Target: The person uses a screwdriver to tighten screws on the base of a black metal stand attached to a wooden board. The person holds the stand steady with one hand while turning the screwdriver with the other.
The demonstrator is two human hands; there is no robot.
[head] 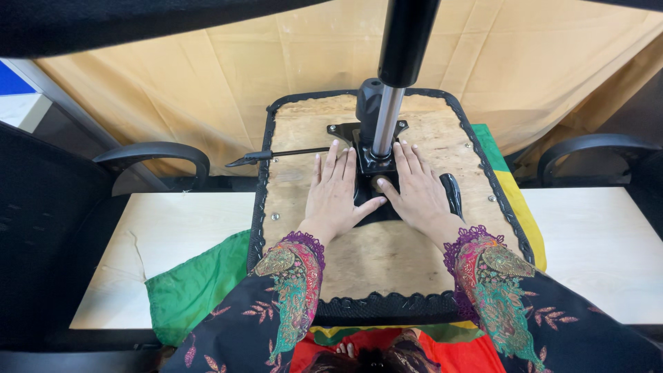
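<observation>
Far left: a black mesh chair back, and beside it a curved black armrest standing upright at the edge of the pale wood surface. A green cloth lies on the surface, partly tucked under an upturned office-chair seat. The seat lies upside down in the middle of the surface, plywood underside up, with black edging stapled around the rim.

A thin black lever sticks out to the left from the black metal mechanism plate, which sits on the far half of the seat underside. A chrome gas-lift cylinder rises from the plate and tilts toward the camera, its black upper part leaving the top of the picture.

Left hand lies flat, palm down, fingers spread narrow and pointing away, on the left side of the plate, thumb reaching in toward the centre. It grips nothing. Right hand mirrors it on the right side of the plate, flat, fingers close together, thumb inward; the two thumbs come near each other just below the cylinder base. Also grips nothing. Both wrists wear dark embroidered sleeves.

Just right of the right hand, a black paddle handle lies on the plywood. Yellow and green cloth shows under the seat's right edge. Far right: a second black armrest. A tan sheet hangs behind.
</observation>
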